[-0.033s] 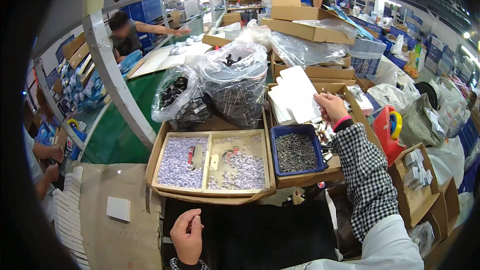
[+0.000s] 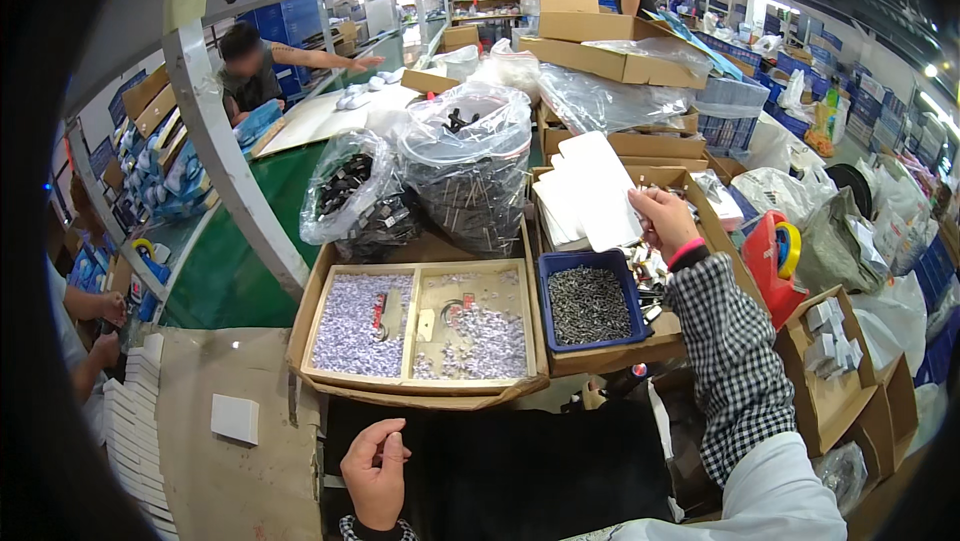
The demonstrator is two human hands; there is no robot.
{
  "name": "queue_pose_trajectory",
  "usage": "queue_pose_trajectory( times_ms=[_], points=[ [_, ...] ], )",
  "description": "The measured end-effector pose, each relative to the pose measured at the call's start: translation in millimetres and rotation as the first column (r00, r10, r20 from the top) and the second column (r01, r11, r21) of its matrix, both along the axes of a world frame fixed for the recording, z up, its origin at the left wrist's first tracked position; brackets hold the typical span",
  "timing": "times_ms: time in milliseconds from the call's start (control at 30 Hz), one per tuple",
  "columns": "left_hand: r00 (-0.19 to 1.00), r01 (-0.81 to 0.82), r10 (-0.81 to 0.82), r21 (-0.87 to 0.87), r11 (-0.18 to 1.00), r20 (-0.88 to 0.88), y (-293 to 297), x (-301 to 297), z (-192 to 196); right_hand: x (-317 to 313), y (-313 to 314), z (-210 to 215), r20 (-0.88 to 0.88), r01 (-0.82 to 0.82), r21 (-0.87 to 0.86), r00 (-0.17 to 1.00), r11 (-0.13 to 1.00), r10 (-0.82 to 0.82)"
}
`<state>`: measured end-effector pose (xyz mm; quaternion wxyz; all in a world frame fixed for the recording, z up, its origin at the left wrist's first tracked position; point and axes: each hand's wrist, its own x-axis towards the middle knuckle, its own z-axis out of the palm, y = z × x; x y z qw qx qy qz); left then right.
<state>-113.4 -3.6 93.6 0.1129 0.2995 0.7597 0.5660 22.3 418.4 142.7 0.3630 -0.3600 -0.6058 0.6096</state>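
Note:
Flat white cards [image 2: 597, 181] lie loosely fanned over an open carton [image 2: 715, 203]. My right hand [image 2: 662, 221], in a checked sleeve, pinches the right edge of the top card between thumb and fingers. Just below the cards sits a blue tray [image 2: 594, 345] full of small dark metal pieces, and small shiny parts lie in the carton under my wrist. My left hand [image 2: 376, 471] hovers over the black work surface [image 2: 530, 466] at the bottom, its fingers curled in toward the thumb. Nothing shows in it.
A two-part wooden tray [image 2: 412, 326] of tiny pale pieces sits in front. Behind it stand plastic bags [image 2: 465, 176] of black parts. At left, a white box [image 2: 235, 418] lies on cardboard near stacked white boxes [image 2: 133, 441]. A red tape dispenser [image 2: 772, 266] stands right. Co-workers are nearby.

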Motion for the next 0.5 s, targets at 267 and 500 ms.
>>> queue_pose_trajectory(
  times_ms=[267, 500],
  points=[
    [0.652, 0.351, -0.681, 0.663, 0.661, 0.333, 45, 30, -5, 62, -162, -22, -0.131, -0.281, -0.200, 0.957, 0.939, 0.258],
    [0.141, 0.499, -0.845, 0.700, 0.511, 0.517, 71, 58, -11, 91, -243, -73, -0.181, -0.487, -0.490, 0.868, 0.723, 0.462]
  ],
)
